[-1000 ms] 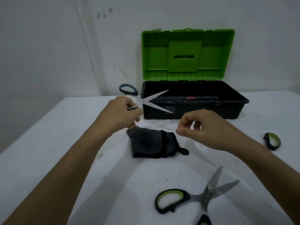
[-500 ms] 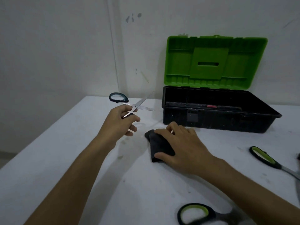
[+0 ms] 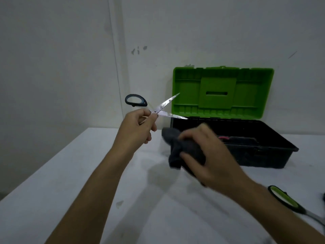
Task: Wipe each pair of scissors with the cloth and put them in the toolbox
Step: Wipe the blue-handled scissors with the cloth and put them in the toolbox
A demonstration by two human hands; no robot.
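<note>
Above the white table [image 3: 52, 199], the left hand [image 3: 139, 127] grips a pair of scissors [image 3: 158, 110] near the pivot, blades spread and pointing toward the open toolbox [image 3: 246, 150], one dark handle loop sticking up behind the fingers. Just beside it, the right hand [image 3: 211, 155] clutches the dark cloth [image 3: 177, 150], lifted off the table and not yet touching the blades. Wiping of this pair seems about to start. Another pair with green handles [image 3: 286, 199] lies at the right edge, unwiped by the look of it. Something reddish sits inside the box; whether any scissors are there I cannot tell.
</note>
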